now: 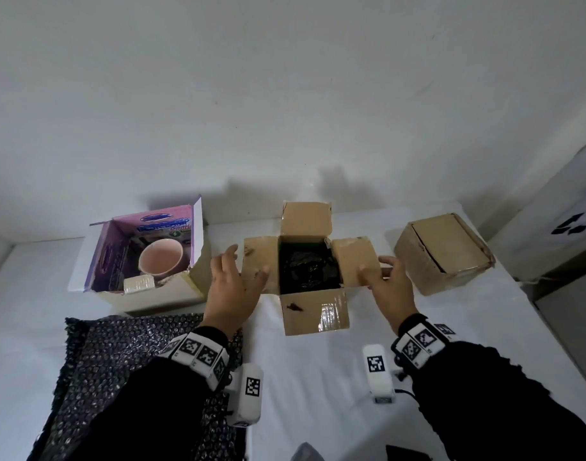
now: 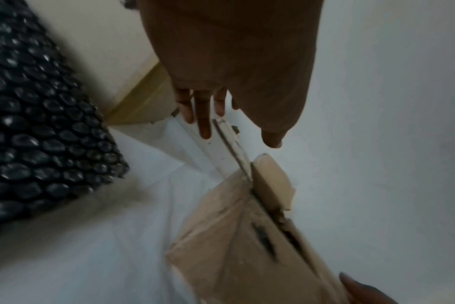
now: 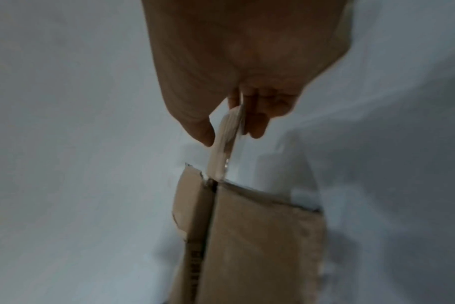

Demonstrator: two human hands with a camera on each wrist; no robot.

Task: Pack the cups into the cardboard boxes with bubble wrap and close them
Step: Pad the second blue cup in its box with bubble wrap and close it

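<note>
Our right hand [image 1: 393, 287] pinches the right flap [image 1: 351, 257] of the open middle box [image 1: 315, 314]. Our left hand [image 1: 233, 287], fingers straight, touches its left flap [image 1: 256, 257]. Black bubble wrap [image 1: 306, 267] sits inside.

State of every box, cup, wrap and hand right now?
middle box, open, four flaps spread
black wrapped bundle, inside middle box
right box, closed
left box, open
pink cup, unwrapped, in left box
bubble wrap sheet, flat on table
left hand, fingers straight, touching left flap
right hand, pinching right flap
</note>
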